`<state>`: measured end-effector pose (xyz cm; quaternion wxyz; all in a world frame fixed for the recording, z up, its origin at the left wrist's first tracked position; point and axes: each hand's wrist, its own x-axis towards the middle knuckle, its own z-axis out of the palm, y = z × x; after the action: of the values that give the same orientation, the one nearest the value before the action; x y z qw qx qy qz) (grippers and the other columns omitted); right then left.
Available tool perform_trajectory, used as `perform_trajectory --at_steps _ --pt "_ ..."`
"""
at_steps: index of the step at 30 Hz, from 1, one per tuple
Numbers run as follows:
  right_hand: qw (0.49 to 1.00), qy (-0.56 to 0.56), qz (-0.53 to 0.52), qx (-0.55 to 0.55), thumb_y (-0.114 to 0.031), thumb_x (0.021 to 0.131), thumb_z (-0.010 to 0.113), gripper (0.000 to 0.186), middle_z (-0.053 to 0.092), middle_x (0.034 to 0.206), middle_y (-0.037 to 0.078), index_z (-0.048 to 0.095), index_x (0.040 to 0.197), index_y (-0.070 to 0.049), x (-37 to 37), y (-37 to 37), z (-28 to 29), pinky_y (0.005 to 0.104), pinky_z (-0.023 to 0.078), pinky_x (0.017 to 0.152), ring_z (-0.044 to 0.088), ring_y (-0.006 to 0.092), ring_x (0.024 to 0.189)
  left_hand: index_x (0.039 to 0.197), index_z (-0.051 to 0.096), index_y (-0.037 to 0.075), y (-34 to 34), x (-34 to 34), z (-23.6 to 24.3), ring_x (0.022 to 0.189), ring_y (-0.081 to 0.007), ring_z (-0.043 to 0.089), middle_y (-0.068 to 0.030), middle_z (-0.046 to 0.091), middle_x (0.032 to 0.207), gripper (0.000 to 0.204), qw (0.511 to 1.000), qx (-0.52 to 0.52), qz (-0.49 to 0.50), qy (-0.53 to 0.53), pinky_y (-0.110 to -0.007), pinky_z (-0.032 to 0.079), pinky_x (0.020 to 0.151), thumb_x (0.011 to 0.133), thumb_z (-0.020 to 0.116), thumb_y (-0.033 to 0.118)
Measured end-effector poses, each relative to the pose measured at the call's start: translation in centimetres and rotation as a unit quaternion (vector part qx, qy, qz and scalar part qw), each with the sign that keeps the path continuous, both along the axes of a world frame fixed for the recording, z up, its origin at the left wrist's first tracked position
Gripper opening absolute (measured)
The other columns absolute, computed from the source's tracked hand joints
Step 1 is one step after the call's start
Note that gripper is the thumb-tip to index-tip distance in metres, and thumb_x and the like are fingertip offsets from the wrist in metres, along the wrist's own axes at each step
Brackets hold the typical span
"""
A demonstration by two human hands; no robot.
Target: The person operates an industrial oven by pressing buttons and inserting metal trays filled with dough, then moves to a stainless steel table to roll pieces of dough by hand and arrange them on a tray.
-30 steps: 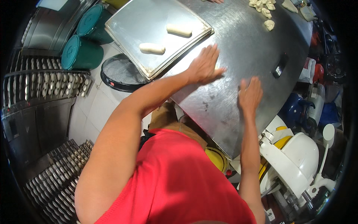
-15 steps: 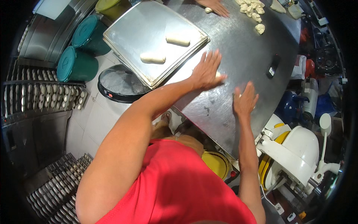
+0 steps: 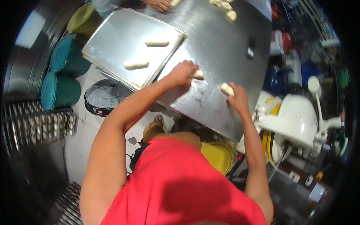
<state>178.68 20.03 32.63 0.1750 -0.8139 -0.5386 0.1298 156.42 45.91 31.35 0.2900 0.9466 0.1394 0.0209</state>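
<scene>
The left hand [image 3: 185, 72] and right hand [image 3: 239, 99] each pinch a dough roll [image 3: 227, 89] over a shiny metal table [image 3: 219, 48]. Green bins [image 3: 62, 90] stand nearby.

The bare left hand [image 3: 184, 72] hides one end of a pale, elongated dough piece [image 3: 198, 74]. The upper edge cuts a co-worker's bare hand [image 3: 159, 4] at twelve o'clock and cream-coloured dough lumps [image 3: 224, 5] at one. Toward two, a small dark object [image 3: 251, 48] is too blurred to identify.

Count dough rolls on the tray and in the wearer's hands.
4: far roll and near roll on the tray, left roll in left hand, right roll in right hand; more may be hidden.
</scene>
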Motion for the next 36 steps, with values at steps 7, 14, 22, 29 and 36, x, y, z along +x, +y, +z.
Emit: perform_trajectory --at_steps 7,14,22,29,36 --pt "0.970 0.027 -0.202 0.136 -0.028 0.080 0.080 0.058 0.062 0.112 0.017 0.064 0.133 -0.009 -3.1 0.1 0.3 0.0443 0.050 0.087 0.062 0.0328 0.097 0.127 0.068 0.009 1.1 -0.8 0.6 0.096 -0.0340 0.071 -0.0232 0.066 0.118 0.049 0.983 -0.055 0.176 -0.014 -0.040 0.056 0.089 0.079 0.073 0.019" --pt "0.961 -0.210 -0.099 0.147 -0.053 0.085 0.071 0.070 0.058 0.126 0.013 0.057 0.135 -0.006 0.3 6.4 0.3 0.0457 0.036 0.106 0.051 0.0306 0.118 0.138 0.055 0.017 1.6 3.9 -0.3 0.116 -0.0218 0.054 -0.0100 0.057 0.127 0.049 0.962 0.257 0.025 -0.088 -0.047 0.031 0.104 0.095 0.061 0.038" --pt "0.988 -0.131 -0.038 0.066 -0.055 0.093 0.059 0.065 0.057 0.133 0.014 0.056 0.137 -0.006 0.0 7.9 -3.3 0.0514 0.031 0.111 0.049 0.0310 0.126 0.139 0.051 0.015 1.7 6.5 -2.9 0.131 -0.0280 0.046 -0.0111 0.050 0.140 0.062 0.978 0.201 -0.043 -0.048 -0.055 0.028 0.113 0.097 0.050 0.060" --pt "0.986 -0.158 -0.020 0.055 -0.055 0.093 0.059 0.070 0.052 0.139 0.019 0.052 0.141 -0.005 -0.5 7.0 -3.0 0.0499 0.031 0.114 0.046 0.0376 0.130 0.140 0.052 0.019 1.4 4.3 -2.8 0.137 -0.0288 0.041 -0.0099 0.047 0.146 0.065 0.955 0.283 -0.042 -0.080 -0.061 0.019 0.115 0.096 0.047 0.066" --pt "0.979 -0.170 -0.012 0.110 -0.044 0.090 0.068 0.061 0.056 0.133 0.020 0.056 0.132 -0.002 -1.7 3.8 -3.5 0.0502 0.036 0.110 0.050 0.0375 0.126 0.146 0.047 0.021 -0.6 1.3 -3.8 0.145 -0.0372 0.030 -0.0132 0.031 0.160 0.083 0.963 0.261 -0.025 -0.062 -0.068 0.014 0.118 0.086 0.047 0.078"
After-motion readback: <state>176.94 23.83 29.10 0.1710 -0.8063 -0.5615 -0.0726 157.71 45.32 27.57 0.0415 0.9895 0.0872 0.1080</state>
